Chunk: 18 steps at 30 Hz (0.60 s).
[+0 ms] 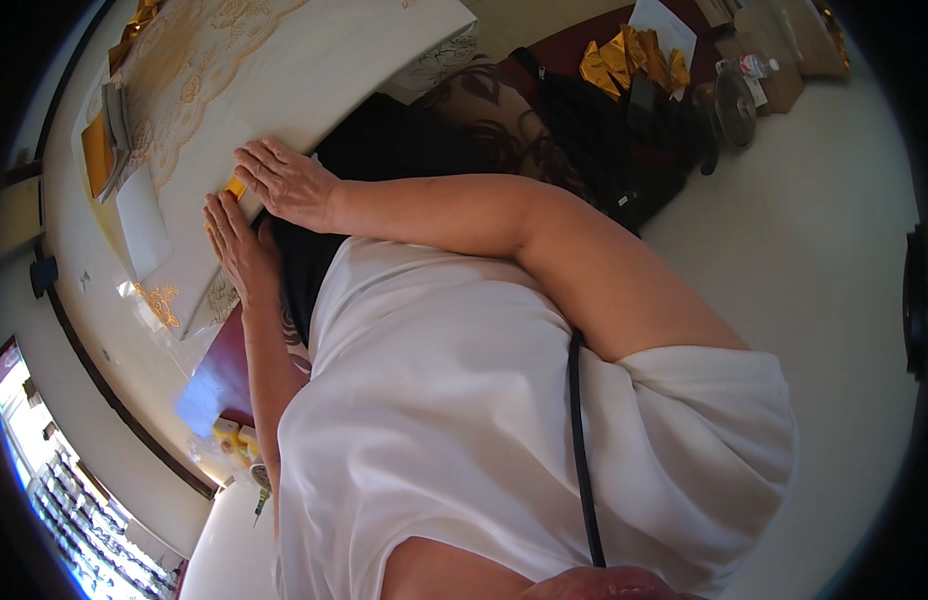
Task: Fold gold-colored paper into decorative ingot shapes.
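Both my hands rest at the near edge of a table [284,75] with a white cover and a gold lace pattern. My right hand [287,186] lies flat, its fingers stretched out. Just left of it, my left hand [246,248] has straight fingers pointing across the table edge. A small piece of shiny gold paper [235,188] shows between the fingertips of the two hands. The rest of it is hidden, and a sliver of gold also shows by the left fingers.
A stack of gold and grey sheets [106,150] and a white sheet [142,225] lie at the table's left. Crumpled gold foil [632,62], a black bag [584,140], a clear bottle [756,67] and cardboard boxes [774,90] are at the far right.
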{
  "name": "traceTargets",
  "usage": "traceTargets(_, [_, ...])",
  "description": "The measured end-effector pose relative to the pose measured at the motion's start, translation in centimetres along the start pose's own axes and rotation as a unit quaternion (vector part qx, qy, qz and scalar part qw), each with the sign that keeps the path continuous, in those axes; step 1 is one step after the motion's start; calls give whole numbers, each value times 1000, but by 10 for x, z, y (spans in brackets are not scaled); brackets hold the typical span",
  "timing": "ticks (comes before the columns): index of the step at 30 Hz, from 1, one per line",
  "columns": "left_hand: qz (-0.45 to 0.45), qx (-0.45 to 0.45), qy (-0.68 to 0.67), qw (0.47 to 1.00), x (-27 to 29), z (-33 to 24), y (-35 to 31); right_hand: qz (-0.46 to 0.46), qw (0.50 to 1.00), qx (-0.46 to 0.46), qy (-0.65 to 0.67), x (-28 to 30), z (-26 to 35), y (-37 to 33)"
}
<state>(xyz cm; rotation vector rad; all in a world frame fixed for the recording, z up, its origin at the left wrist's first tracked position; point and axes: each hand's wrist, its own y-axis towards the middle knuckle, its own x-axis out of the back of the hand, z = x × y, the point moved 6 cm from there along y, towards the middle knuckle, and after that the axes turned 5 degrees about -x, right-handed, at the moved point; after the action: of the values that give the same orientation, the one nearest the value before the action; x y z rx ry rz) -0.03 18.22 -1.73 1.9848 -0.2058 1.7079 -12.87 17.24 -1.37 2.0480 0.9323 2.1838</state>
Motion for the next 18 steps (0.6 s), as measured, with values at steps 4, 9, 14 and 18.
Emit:
traceTargets(4, [1, 20, 26, 999, -2, -4, 0, 17, 1000, -21, -8, 0, -6, 0])
traceTargets(9, [40, 104, 67, 992, -9, -10, 7, 22, 1000, -13, -17, 0, -3, 2])
traceTargets(14, [29, 83, 83, 993, -26, -4, 5, -37, 993, 28, 107, -12, 1, 4])
traceTargets(18, [36, 73, 57, 995, -2, -2, 1, -44, 985, 43, 163, 3, -5, 6])
